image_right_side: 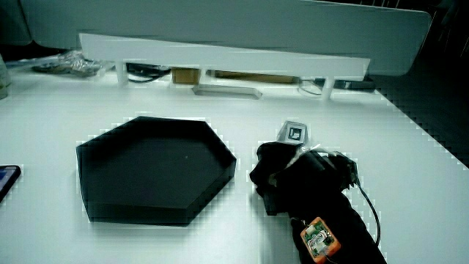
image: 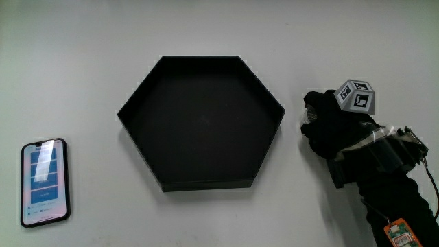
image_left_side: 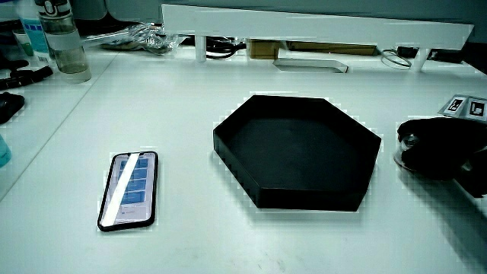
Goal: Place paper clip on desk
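White desk [image: 206,27] | black hexagonal tray [image: 137,110] mid-table, phone [image: 44,182] apart from it | I see the hand [image: 336,127] resting beside tray | grip unreadable | can't find the paper clip.

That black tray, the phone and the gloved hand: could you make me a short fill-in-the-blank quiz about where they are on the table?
1. The black tray has ____ sides.
2. The tray lies between the phone and the ____.
3. The hand rests on the table beside the tray, with a small patterned ____ on its back.
4. Inside the tray there is ____.

Missing words: six; hand; cube; nothing
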`<state>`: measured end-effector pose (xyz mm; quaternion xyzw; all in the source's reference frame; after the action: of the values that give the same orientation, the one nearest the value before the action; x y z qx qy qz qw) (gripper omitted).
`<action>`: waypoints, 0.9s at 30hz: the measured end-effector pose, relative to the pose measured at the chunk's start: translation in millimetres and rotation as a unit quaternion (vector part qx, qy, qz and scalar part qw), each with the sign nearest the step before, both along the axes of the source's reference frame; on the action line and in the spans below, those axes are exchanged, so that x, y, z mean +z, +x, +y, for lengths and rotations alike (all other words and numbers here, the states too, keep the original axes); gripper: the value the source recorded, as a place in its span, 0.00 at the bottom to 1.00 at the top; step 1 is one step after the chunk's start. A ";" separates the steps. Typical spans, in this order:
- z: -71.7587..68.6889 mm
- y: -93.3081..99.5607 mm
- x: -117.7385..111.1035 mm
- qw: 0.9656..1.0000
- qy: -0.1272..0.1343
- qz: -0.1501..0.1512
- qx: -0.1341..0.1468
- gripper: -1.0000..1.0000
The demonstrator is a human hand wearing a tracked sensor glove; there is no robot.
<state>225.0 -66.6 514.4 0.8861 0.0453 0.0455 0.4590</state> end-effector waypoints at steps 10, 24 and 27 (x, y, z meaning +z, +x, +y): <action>1.5 8.3 5.8 0.999 -0.020 -0.022 0.030 0.34; -0.6 32.1 -12.9 0.994 0.004 -0.081 0.072 0.00; -0.6 38.0 -26.6 0.991 0.068 -0.069 0.088 0.00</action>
<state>263.0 -67.2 487.7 0.9026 0.0876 0.1497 0.3939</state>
